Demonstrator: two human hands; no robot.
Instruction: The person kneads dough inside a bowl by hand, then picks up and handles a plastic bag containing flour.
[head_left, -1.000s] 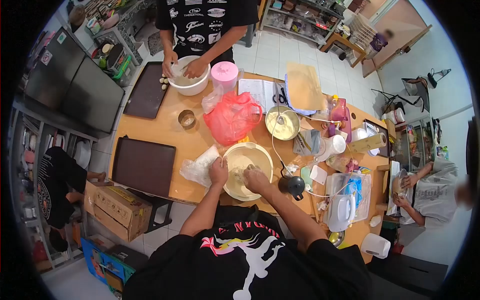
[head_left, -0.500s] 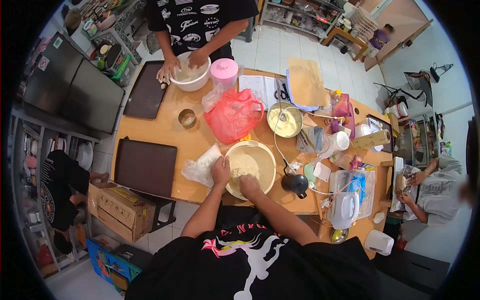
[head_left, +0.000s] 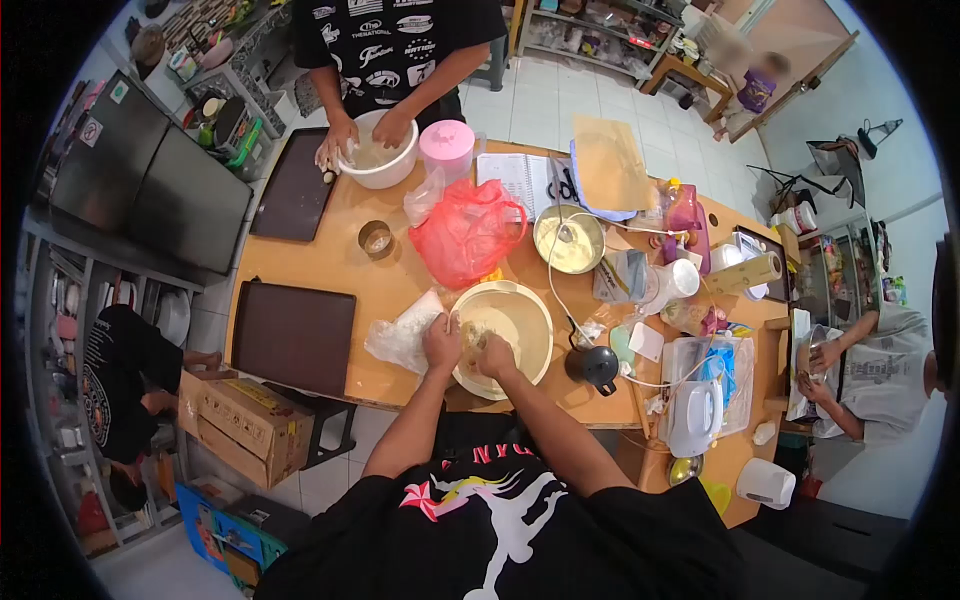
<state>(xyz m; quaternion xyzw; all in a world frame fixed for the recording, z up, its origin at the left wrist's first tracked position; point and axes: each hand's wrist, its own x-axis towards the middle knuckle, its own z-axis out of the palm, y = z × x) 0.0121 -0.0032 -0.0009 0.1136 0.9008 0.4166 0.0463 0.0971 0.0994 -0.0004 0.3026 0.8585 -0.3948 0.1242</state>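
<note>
Right hand (head_left: 495, 357) has shifted closer to the left hand (head_left: 441, 343). Right fingers dip into pale mixture (head_left: 474, 345); whether they are closed cannot be determined. Left hand is clamped on the left rim of the cream bowl (head_left: 549, 340), positioned at the near edge of the table (head_left: 400, 282).

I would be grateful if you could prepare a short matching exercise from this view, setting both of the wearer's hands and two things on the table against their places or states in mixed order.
Column 1
1. notebook
2. left hand
3. pink-lidded container
4. right hand

Column 2
A. inside the cream bowl
B. beside the white bowl
C. lying open
D. at the rim of the cream bowl

Right pairs: 1-C, 2-D, 3-B, 4-A
</note>
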